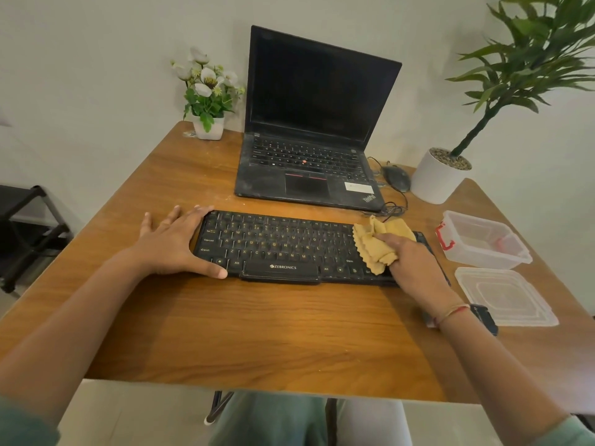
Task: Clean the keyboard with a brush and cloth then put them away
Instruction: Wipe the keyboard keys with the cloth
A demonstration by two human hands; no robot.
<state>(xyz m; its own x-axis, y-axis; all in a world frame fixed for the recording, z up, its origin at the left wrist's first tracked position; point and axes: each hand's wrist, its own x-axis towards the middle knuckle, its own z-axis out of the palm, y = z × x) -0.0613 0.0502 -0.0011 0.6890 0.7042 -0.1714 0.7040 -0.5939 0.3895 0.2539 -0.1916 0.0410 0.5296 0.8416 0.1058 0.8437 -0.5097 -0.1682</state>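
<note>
A black keyboard (283,246) lies across the middle of the wooden table (257,333). My left hand (174,243) rests flat at its left end, fingers straight along the edge and thumb at the front corner. My right hand (415,265) grips a crumpled yellow cloth (376,243) and presses it onto the keys at the right end. No brush is in view.
An open black laptop (309,136) stands behind the keyboard, with a mouse (396,178) and cable to its right. A clear plastic box (483,239) and its lid (505,296) sit at the right edge. A flower pot (208,127) and a white planter (438,175) stand at the back.
</note>
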